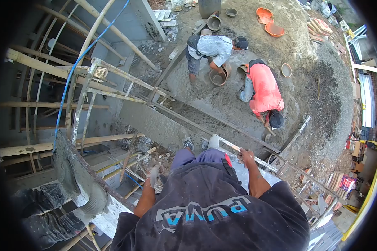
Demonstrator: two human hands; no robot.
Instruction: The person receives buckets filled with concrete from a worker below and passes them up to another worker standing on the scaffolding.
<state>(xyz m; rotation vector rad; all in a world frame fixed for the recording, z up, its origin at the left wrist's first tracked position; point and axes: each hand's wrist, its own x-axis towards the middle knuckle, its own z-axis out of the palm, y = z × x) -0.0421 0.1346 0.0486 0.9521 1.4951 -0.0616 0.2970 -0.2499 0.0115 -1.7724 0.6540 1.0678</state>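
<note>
I look straight down over my dark printed shirt and blue trousers, with my shoes (186, 140) on a cement-smeared ledge (151, 121) high above the ground. My right hand (247, 157) is closed around a metal scaffold rail (280, 161) at my side. My left hand (153, 175) is grey with cement and rests low by the ledge's edge, above a gap full of timber. Its fingers are too blurred to tell whether they hold anything.
Below, a person in a grey shirt (211, 46) bends over a bucket (218, 77) on a wet cement heap. A person in an orange shirt (264, 90) crouches beside them. Orange pans (270, 23) lie behind. Someone's cement-caked boots (88, 201) stand at lower left. A blue hose (77, 62) runs over wooden poles.
</note>
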